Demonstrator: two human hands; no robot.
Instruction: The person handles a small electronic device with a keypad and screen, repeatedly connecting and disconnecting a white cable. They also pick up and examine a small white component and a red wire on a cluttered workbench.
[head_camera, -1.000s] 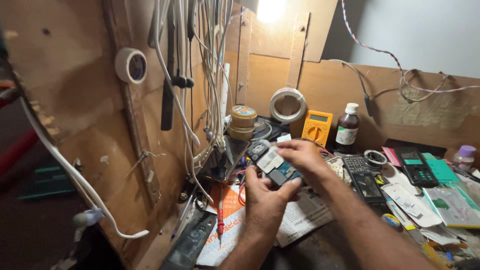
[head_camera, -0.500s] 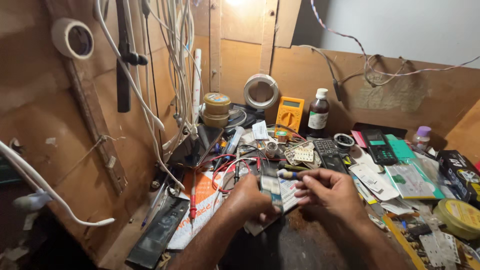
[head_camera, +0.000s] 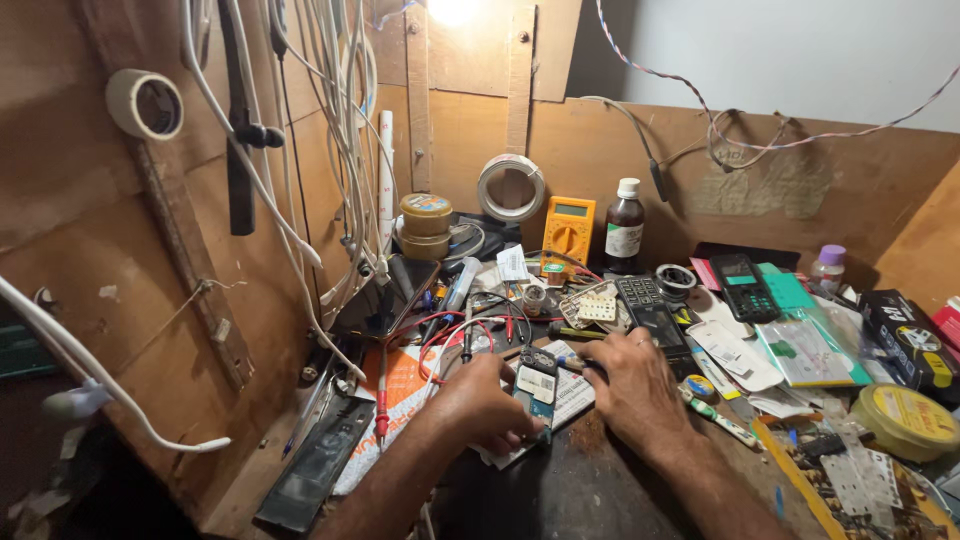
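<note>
1. The left hand (head_camera: 490, 405) was closed around a small phone (head_camera: 535, 395) with its back taken off. It kept the phone down on the dark tabletop (head_camera: 580, 490).
2. The right hand (head_camera: 630, 385) was curled just beside the phone's right edge. It seemed to pinch a thin tool with a yellow-green handle (head_camera: 572, 333), but the tip was hidden, so I could not tell for sure.
3. The phone lay on a white paper (head_camera: 570, 400), between the two hands, near the front of the tabletop.
4. Red wires (head_camera: 440, 325) ran just behind the phone. A yellow meter (head_camera: 568, 228) and a brown bottle (head_camera: 625, 225) stood far back by the wooden wall.
5. To do this step well, I think the left hand needed to keep the phone flat and still.
6. The right hand should have pushed gently, because the little parts inside looked easy to break.
7. Keeping the wires off the phone would have helped too.
8. A light (head_camera: 452, 10) shone from above, so leaning in without blocking it was wise.
</note>
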